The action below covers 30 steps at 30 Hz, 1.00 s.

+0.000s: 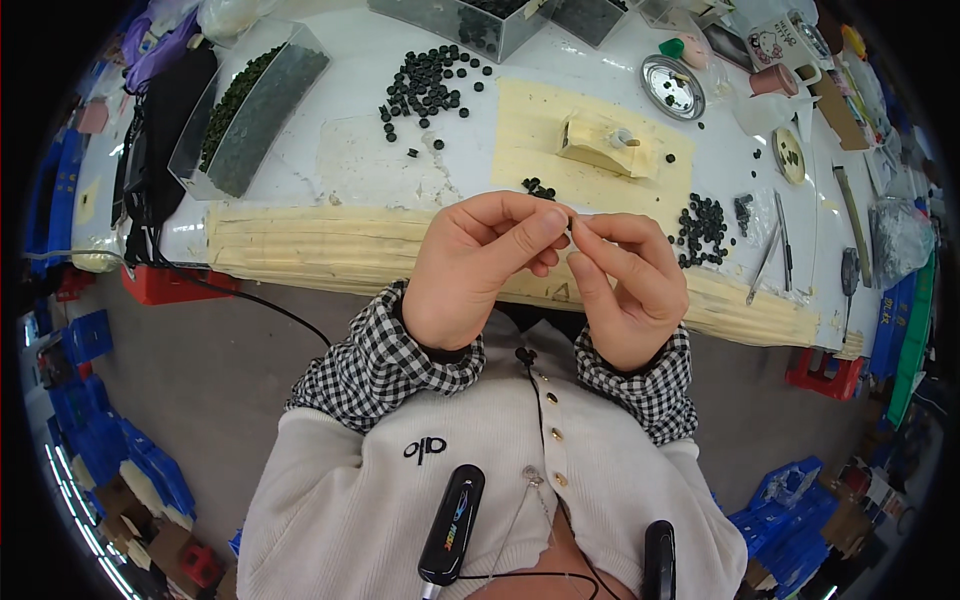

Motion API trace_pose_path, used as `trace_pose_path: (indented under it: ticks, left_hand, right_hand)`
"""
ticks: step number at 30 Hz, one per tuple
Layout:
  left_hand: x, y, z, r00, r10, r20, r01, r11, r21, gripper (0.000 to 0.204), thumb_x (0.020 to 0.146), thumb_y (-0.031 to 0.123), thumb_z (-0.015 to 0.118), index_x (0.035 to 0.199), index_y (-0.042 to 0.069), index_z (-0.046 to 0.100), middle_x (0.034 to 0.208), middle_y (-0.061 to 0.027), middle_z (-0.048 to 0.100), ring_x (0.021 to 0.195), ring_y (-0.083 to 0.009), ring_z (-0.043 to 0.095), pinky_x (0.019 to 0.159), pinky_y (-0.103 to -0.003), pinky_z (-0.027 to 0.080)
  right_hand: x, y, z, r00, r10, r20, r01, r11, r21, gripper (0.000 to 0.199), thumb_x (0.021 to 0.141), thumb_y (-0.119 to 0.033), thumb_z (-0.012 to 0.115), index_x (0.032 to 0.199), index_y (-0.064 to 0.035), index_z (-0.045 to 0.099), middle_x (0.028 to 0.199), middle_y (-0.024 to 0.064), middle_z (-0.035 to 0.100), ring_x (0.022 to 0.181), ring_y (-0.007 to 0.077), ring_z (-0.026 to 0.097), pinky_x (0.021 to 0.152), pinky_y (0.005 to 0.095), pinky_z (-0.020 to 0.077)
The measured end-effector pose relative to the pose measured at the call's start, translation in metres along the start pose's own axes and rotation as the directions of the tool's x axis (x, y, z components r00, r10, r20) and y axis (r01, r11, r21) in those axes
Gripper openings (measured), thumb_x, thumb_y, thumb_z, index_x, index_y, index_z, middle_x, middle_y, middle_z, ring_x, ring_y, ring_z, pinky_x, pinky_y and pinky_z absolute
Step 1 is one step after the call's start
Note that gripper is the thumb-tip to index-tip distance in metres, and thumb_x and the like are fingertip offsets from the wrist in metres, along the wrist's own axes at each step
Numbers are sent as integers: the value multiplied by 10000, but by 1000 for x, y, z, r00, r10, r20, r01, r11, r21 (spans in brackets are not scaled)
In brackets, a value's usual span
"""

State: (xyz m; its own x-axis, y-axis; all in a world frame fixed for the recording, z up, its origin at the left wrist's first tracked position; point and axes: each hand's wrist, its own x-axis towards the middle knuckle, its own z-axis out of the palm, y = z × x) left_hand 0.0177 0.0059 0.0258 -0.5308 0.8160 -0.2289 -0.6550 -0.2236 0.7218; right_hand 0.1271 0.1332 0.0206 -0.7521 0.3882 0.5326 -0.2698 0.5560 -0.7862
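Observation:
Above the table's front edge, my left hand (485, 262) and my right hand (632, 285) meet with fingers closed in a pinch. A small black part (570, 225) shows between their fingertips, mostly covered, so its exact shape cannot be made out. Just beyond my left fingers lies a small cluster of black round parts (538, 188). Several more small black parts (702, 230) lie in a heap to the right of my right hand. Farther off to the left spreads a larger scatter of black round plug-like pieces (425, 85).
A taped block fixture (605, 148) stands on yellow paper (520, 120). Tweezers (765, 262) and a screwdriver (849, 275) lie at right, below a round metal dish (672, 88). At left is a clear bin (255, 140) of dark green pieces. Tape covers the table edge (300, 240).

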Motion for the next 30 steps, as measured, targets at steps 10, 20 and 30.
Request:
trace_pose_path:
  ticks: [10,20,30]
  left_hand:
    - [-2,0,1,977,208,39,-212,955,208,217,860,-10,647,1075,-44,641,942,-102,682,828,-113,643,755,-222,531]
    - [-2,2,-3,977,202,64,-212,949,232,174,846,-39,649,1019,-49,663,904,-99,678,809,-117,641,733,-220,533]
    - [0,4,-6,946,276,173,-313,915,254,197,817,-83,651,1010,-47,673,898,-103,657,810,-133,637,735,-226,525]
  right_hand:
    - [1,-3,-1,998,63,5,-64,993,101,262,803,67,655,1060,20,678,1023,135,614,876,187,626,734,255,512]
    - [2,0,-7,995,-43,91,47,998,-36,308,785,57,679,1084,-19,684,1040,131,615,886,201,607,752,270,506]
    - [1,2,-7,995,-15,94,6,996,93,312,783,38,687,1088,-29,685,1016,120,626,885,213,600,768,286,494]
